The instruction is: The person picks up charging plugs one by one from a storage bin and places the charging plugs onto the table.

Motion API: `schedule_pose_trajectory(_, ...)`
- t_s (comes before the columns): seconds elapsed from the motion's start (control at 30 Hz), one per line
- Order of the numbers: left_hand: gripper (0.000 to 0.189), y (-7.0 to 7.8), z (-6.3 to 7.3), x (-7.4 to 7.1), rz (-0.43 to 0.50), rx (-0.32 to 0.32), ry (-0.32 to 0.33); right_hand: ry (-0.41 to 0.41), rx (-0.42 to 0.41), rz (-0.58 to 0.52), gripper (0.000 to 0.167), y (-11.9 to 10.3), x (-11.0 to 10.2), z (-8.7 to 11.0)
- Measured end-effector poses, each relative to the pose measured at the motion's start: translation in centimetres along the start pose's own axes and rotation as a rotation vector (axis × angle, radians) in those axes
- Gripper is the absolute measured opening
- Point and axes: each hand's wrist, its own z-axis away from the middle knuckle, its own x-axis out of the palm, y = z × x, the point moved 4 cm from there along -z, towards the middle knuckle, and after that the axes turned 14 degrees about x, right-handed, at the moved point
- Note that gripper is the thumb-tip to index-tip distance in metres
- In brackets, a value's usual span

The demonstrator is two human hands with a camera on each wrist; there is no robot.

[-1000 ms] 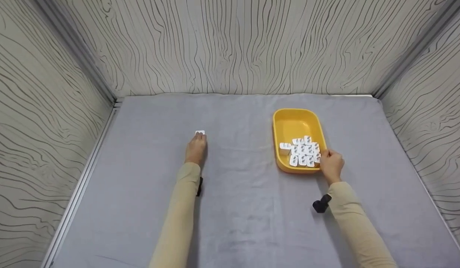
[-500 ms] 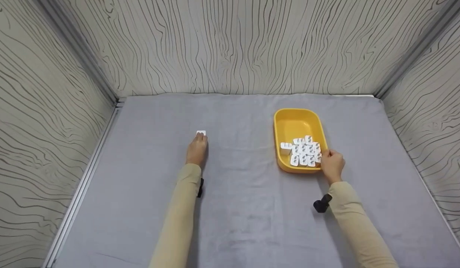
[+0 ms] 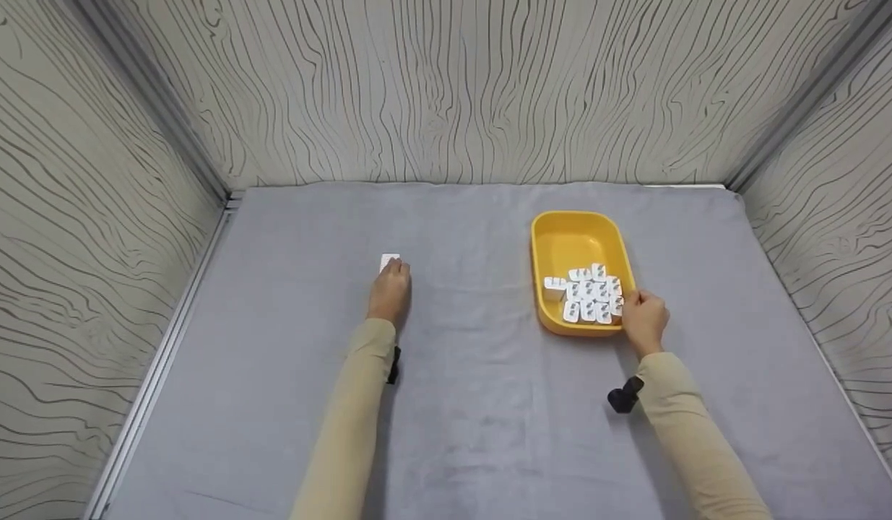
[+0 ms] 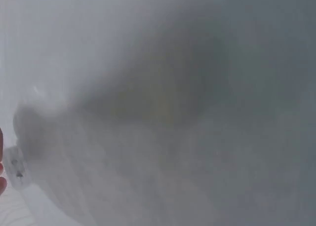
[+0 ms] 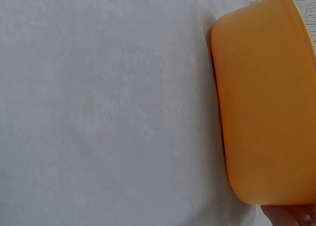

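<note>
My left hand (image 3: 390, 292) is at the left of the cloth, fingertips right at a small white block (image 3: 388, 261) with rounded corners. In the left wrist view this white block (image 4: 17, 172) shows small dark marks on its face, with fingertips (image 4: 1, 168) at its edge. The rest of that hand is out of that view. At the right, my right hand (image 3: 644, 321) grips the near right corner of a yellow plastic bin (image 3: 536, 249). Several similar white blocks (image 3: 589, 291) lie bunched in the bin's near half. From the right wrist, the yellow bin (image 5: 266, 102) fills the right side, with fingers (image 5: 286, 215) below its end.
A grey cloth (image 3: 460, 375) with light creases covers the table. Wood-patterned panels (image 3: 446, 94) enclose the back and both sides. A metal rail (image 3: 157, 354) runs along the left edge. Black wrist cameras (image 3: 625, 395) are strapped to the forearms.
My left hand has shifted slightly right and nearer, so more of the white block's top shows. My right hand and the yellow bin have stayed in place.
</note>
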Motion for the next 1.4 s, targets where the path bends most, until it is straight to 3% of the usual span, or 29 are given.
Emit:
schedule_pose_trajectory(0.2,0.014,1.3,-0.8,-0.3,-0.020,0.045,0.054,0.010,-0.010,-0.002,0.031,0.0,0.0,0.1)
schedule_pose_trajectory(0.4,0.014,2.7,-1.3,-0.2,0.083,0.038,0.067,-0.008,0.024,-0.004,0.032,-0.1,0.0,0.1)
schedule_pose_trajectory(0.6,0.013,4.7,-2.0,-0.1,0.213,0.038,0.025,-0.013,0.024,-0.001,0.034,-0.1,-0.1,0.0)
schedule_pose_trajectory(0.9,0.016,7.1,-3.0,-0.3,0.306,0.104,-0.034,-0.009,0.008,-0.001,0.033,0.0,0.0,0.0)
schedule_pose_trajectory(1.17,0.020,8.3,-3.6,-0.6,0.410,0.099,-0.215,-0.016,0.029,-0.004,0.035,-0.1,-0.2,0.2)
schedule_pose_trajectory(1.4,0.022,9.5,-4.4,-1.2,0.446,0.141,-0.196,-0.022,0.040,0.007,0.033,-0.1,-0.1,0.1)
